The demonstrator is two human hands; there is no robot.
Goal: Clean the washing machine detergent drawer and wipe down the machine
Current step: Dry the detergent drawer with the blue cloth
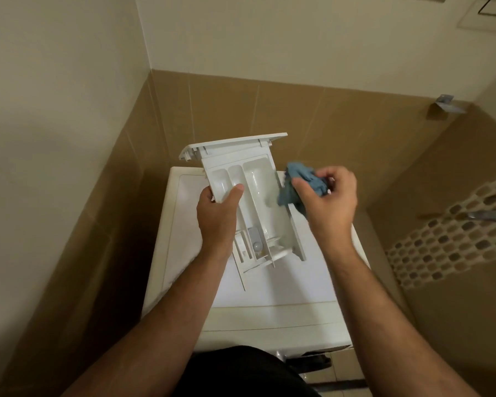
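Drawer [252, 193]: my left hand [218, 216] grips it, tilted above the washing machine [284, 287], compartments exposed; right hand [327, 196] fingers bunch the cloth [298, 181] for wiping.

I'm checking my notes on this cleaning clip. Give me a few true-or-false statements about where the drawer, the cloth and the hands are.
1. The detergent drawer is out of the washing machine, held above its top. True.
2. The left hand holds the blue cloth. False: the right hand grips the cloth; the left holds the drawer.
3. The drawer has three compartments side by side. True.
4. The cloth lies flat on the machine's top. False: it is bunched in the right hand, beside the drawer's right edge.
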